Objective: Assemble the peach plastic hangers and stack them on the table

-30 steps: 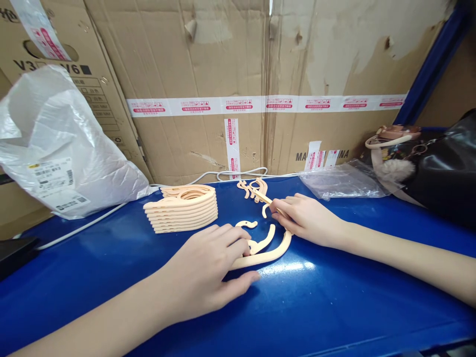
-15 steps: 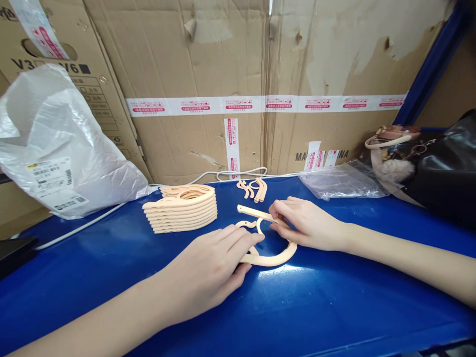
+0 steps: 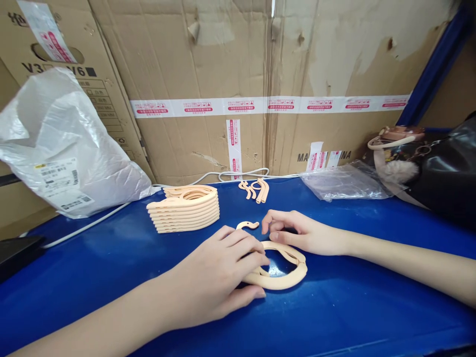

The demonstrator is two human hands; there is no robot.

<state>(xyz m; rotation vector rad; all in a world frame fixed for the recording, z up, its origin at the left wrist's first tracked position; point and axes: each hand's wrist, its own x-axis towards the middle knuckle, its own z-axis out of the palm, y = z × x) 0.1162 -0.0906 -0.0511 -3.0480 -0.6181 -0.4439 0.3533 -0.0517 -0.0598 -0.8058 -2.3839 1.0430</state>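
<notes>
A cream folding hanger [image 3: 284,281] lies on the blue table, its arms folded into a loop and its hook [image 3: 248,225] pointing away from me. My left hand [image 3: 226,272] is closed over the hanger's left part, thumb at the near edge, hiding its middle. Just beyond the loop's upper edge, my right hand [image 3: 297,230] hovers with curled fingers apart and nothing between them. To the left stands a neat stack of several folded cream hangers [image 3: 186,210]. Small loose hanger parts [image 3: 262,191] lie behind my hands.
A white plastic parcel [image 3: 70,148] rests at the left, beside a dark flat object [image 3: 20,253]. Cardboard [image 3: 204,64] stands behind the table [image 3: 353,307]. A white cable runs along the back. Clear plastic bag [image 3: 344,182] and black bag [image 3: 446,168] are at the right.
The hanger's raised arm has folded down into the loop, and the hanger sits nearer to me. My right hand has let go of that arm. My left hand remains on the hanger.
</notes>
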